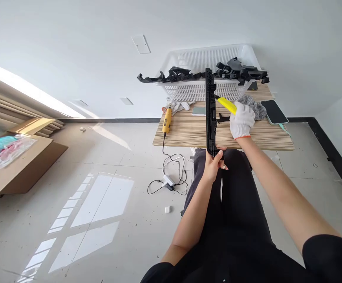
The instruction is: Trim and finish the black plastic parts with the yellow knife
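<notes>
Fingers [219, 155] of the bare left hand [214, 165] are pressed together around the lower end of a black plastic strip [208, 106], thumb on one side and the rest on the other. The strip stands upright in front of the person's lap, its lower end just off the near edge of the table [188, 133] and its upper end reaching as high as the basket [194, 91].

To the right, the right hand [242, 120] wears a white work glove. Its fingers are curled tight around a yellow-handled tool [226, 105], which slants up and to the left so that its tip meets the right edge of the strip about a third of the way down.

Far left, an open cardboard box [20, 165] sits on the floor with bagged goods on its flap. Nearer the table, a white power strip [168, 181] lies on the tiles amid a loose black cord [166, 155]. The cord runs up to a yellow power tool [167, 120] lying at the table's left end, with a white cloth [178, 105] just beside it. The white basket stands at the back of the table, and black plastic parts [238, 68] overhang its rim on both sides. At the table's right end, a grey cloth [256, 107] lies behind the gloved hand, touching a dark phone [273, 112].
</notes>
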Tool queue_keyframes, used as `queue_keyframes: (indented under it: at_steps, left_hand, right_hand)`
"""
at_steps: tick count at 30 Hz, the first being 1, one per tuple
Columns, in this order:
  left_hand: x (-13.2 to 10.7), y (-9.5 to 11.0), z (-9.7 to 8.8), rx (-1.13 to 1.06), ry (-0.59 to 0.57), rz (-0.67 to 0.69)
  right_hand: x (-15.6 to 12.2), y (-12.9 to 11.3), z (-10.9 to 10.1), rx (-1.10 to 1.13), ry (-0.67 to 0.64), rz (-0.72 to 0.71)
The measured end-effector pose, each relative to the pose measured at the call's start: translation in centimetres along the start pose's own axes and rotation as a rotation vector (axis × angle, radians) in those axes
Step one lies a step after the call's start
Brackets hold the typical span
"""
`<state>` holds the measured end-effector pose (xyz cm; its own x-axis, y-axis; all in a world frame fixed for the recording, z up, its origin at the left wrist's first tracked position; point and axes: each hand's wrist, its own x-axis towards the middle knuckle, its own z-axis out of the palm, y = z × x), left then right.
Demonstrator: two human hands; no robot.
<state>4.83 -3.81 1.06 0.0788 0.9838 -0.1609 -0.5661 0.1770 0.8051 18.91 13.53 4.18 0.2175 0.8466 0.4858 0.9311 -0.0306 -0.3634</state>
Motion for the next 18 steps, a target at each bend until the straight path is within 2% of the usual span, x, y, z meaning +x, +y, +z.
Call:
queue_keyframes:
  at_steps: [4, 7, 10, 12, 16, 18]
  left_hand:
    - [0.0, -0.2, 0.1, 0.006, 0.002, 0.046]
    - [1.0, 0.3, 0.6, 0.029, -0.011, 0.076]
    - [2.9, 1.8, 1.4, 0.085, -0.013, 0.112]
    - [4.5, 3.2, 2.0, 0.132, -0.016, 0.144]
    - [7.9, 5.7, 2.8, 0.21, -0.036, 0.231]
    - [9.8, 6.5, 2.9, 0.227, -0.039, 0.263]
  right_hand:
    - [-4.7, 1.4, -2.3, 0.09, -0.035, 0.229]
    - [-6.5, 1.8, -3.9, 0.131, -0.111, 0.231]
    - [-6.1, 2.0, -4.8, 0.265, -0.249, 0.215]
    - [-5.3, 2.2, -5.0, 0.485, -0.313, 0.27]
    - [-4.4, 3.1, -4.9, 1.111, -0.378, 0.524]
    - [-4.5, 3.6, -5.1, 1.301, -0.411, 0.571]
